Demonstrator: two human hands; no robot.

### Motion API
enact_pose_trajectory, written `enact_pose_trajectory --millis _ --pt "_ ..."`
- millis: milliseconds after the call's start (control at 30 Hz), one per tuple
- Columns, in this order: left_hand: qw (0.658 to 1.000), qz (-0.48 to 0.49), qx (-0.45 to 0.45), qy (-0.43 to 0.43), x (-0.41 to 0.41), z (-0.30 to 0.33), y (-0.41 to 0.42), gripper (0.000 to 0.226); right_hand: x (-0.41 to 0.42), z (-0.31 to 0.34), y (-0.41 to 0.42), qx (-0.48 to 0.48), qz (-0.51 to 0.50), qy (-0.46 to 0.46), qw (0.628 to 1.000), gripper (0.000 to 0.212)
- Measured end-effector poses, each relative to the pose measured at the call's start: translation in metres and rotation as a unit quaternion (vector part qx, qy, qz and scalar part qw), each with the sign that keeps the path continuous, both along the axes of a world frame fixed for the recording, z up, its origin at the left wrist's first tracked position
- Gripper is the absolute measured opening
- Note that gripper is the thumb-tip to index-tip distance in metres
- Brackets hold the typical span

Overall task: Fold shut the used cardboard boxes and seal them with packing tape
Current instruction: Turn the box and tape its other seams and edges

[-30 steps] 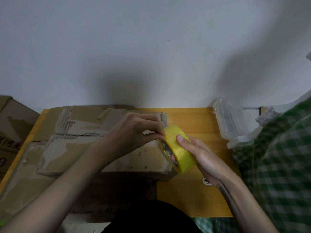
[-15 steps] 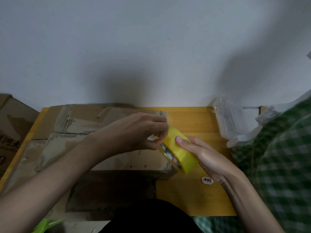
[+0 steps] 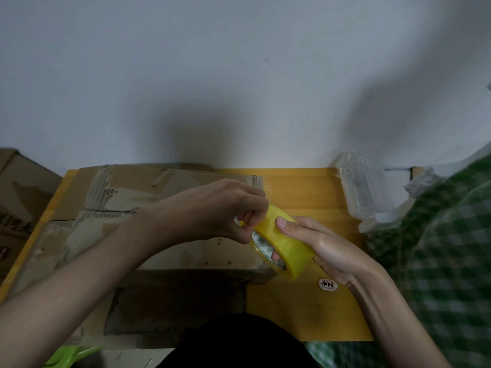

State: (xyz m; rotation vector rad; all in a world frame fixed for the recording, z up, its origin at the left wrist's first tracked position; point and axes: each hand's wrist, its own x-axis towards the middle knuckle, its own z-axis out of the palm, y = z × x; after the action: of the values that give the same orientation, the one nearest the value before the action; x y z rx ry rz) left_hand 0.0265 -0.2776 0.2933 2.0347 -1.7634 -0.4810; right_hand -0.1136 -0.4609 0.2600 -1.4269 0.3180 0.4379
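One yellow roll of packing tape (image 3: 281, 245) is gripped by the right hand (image 3: 326, 248) above the yellow wooden worktop (image 3: 300, 309); the left hand (image 3: 223, 208) fingers pinch its edge. One flattened, worn cardboard box (image 3: 138, 208) lies beside it, a second (image 3: 18, 197) at far left.

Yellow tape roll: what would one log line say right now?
right hand: holds yellow packing tape roll | left hand: picks at its edge | brown cardboard box: untaped

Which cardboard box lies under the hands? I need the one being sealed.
The flat-folded cardboard box on the yellow table; the other box stands left, off the table.
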Motion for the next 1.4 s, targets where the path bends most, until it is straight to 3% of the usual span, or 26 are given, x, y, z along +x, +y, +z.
enact_pose_trajectory --millis 100,267,433,567,667,733,900,1000,1067,1233,1400 --pt "1.000 0.002 0.020 0.007 -0.003 -0.001 0.000 0.024 0.001 0.000 -0.002 -0.005 0.007 0.012 1.000 0.051" --pt "0.998 0.003 0.046 0.036 -0.004 -0.005 -0.002 0.020 0.003 0.010 -0.004 -0.026 0.037 0.016 0.999 0.023" --pt "0.999 0.004 0.035 0.036 -0.006 -0.012 -0.003 0.020 0.006 0.013 -0.007 -0.063 0.059 0.006 0.996 0.027" --pt "0.998 0.025 -0.058 -0.011 -0.012 -0.017 0.000 0.016 0.009 0.010 -0.013 -0.073 0.033 0.008 0.997 0.035" --pt "0.991 0.033 -0.116 -0.052 -0.016 -0.023 -0.002 0.017 0.011 0.006 -0.018 -0.069 0.032 0.022 0.997 0.054" --pt "0.987 0.049 -0.135 -0.064 -0.017 -0.028 -0.002 0.018 0.012 0.004 -0.019 -0.054 0.027 0.023 0.998 0.051" --pt "0.979 0.101 -0.153 0.091 -0.021 -0.028 0.000 0.015 0.011 0.003 -0.020 -0.044 0.029 0.009 0.999 0.049" --pt "0.967 0.105 -0.116 0.200 -0.020 -0.025 0.003 0.020 0.012 0.004 -0.023 -0.040 0.044 -0.004 0.998 0.031" --pt "0.962 0.089 -0.089 0.243 -0.020 -0.024 0.005 0.018 0.013 0.001 -0.024 -0.021 0.052 -0.008 0.998 0.036" --pt "0.951 0.074 -0.026 0.298 -0.019 -0.024 0.012 0.019 0.016 -0.012 -0.023 -0.008 0.053 0.003 0.999 0.044" --pt "0.955 0.085 -0.004 0.283 -0.014 -0.027 0.015 0.028 0.018 -0.015 -0.015 -0.011 0.051 0.005 0.999 0.052"
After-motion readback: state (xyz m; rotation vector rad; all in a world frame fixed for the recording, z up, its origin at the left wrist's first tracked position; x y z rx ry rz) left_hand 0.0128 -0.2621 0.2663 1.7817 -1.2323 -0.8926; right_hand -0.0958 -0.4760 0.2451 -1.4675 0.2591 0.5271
